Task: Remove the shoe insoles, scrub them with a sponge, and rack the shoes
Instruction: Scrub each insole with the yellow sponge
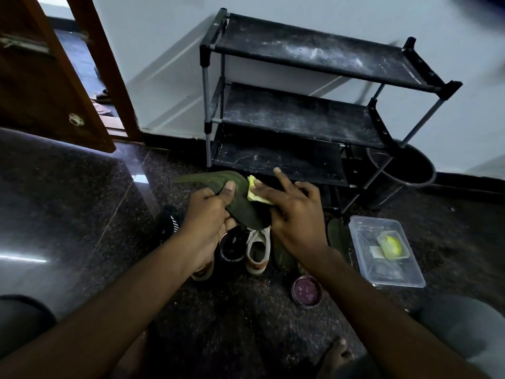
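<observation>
The left hand [210, 212] has its grip clenched on the dark green flat insole [241, 212], thumb on top. It lifts the insole above the shoes [257, 250] on the floor, probably to steady it. The right hand [289, 206] grasps the yellow sponge [252, 192] and presses it on the insole. The black three-shelf rack [300, 116] stands behind.

We take this for the entrance corner of a home. A brown wooden door [41, 77] stands ajar, the floor [68, 201] is dark polished stone that mirrors the light, and a plain pale wall [164, 50] ends in a dark skirting [175, 139]. Against that wall stands a dusty black three-shelf shoe rack [300, 116], with shoes [257, 250] gathered before it and a dark bucket [410, 170] beside it.
</observation>
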